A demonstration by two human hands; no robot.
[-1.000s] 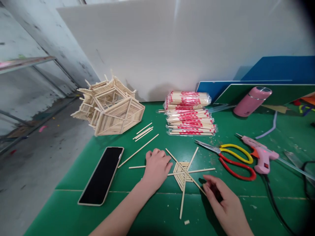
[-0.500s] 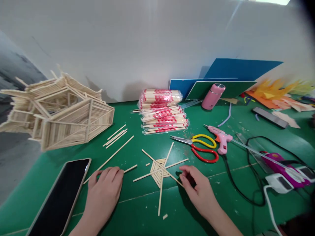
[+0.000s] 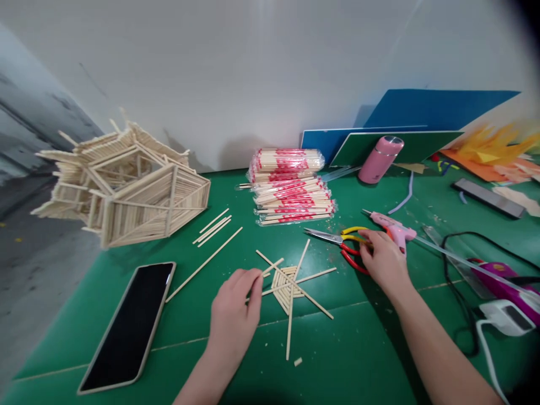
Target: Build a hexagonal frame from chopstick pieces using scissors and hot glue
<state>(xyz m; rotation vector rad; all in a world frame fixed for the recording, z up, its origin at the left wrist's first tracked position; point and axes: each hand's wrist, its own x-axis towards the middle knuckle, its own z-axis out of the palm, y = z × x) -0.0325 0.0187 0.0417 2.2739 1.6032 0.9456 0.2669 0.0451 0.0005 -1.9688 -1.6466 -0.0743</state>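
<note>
My left hand [image 3: 237, 306] pinches a short wooden stick [image 3: 272, 266], its tip pointing toward a flat hexagonal web of sticks [image 3: 291, 282] lying on the green table [image 3: 363, 349]. Over the yellow and red scissors [image 3: 337, 239] lies my right hand [image 3: 382, 260], fingers curled on the handles. A pink glue gun [image 3: 395, 229] lies just behind that hand.
A large stick-built model [image 3: 126, 185] stands at the left, loose sticks [image 3: 215, 226] beside it. A phone [image 3: 129, 323] lies near the front left. Wrapped chopstick packs [image 3: 291, 188], a pink bottle [image 3: 379, 159], coloured boards, cables and a power strip [image 3: 504, 315] crowd the back and right.
My left hand has picked up a short stick and moved right toward the web. My right hand has left the web and reached to the scissors. The camera has shifted slightly.
</note>
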